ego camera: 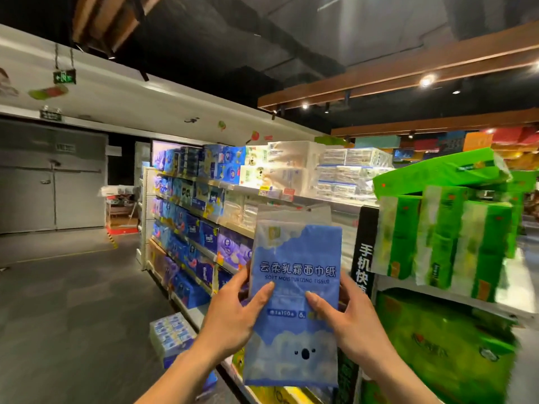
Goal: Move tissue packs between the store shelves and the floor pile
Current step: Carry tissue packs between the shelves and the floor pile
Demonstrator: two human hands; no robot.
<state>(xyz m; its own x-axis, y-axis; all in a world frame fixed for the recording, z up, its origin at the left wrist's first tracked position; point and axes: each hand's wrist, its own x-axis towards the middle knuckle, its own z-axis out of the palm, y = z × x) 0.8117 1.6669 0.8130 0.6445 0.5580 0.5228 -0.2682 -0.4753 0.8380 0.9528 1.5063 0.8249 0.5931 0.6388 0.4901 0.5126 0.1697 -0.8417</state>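
While both of your hands are raised in front of you in the head view, the blue tissue pack (294, 287) stands upright between them, in the air and touching neither shelf nor floor. Your left hand (233, 313) grips its left edge: the thumb lies flat across the printed front and the fingers curl round behind, mostly hidden by the pack. Your right hand (347, 313) mirrors that on the right edge, thumb on the front, fingers wrapped round the side. The koala print sits at the bottom and the clear header flap at the top, so you have it the right way up and face-on to you.

Behind the pack, the long store shelves (221, 183) run away to the left, stocked with blue and purple packs on every tier. To your right, a nearer shelf end carries green packs (455, 237), beside a black sign panel (363, 258). Low on the left, a small floor pile (172, 336) of blue-and-white packs sits at the foot of the shelving on the grey floor (73, 301).

You appear to be mid-carry, with one pack in transit. Which way it is going cannot be told from this moment alone. If it goes to the shelves, you will need to find a gap and slide it in face-out; none is plainly visible. If it goes to the pile, you will need to turn left, stoop, and set it flat on top.
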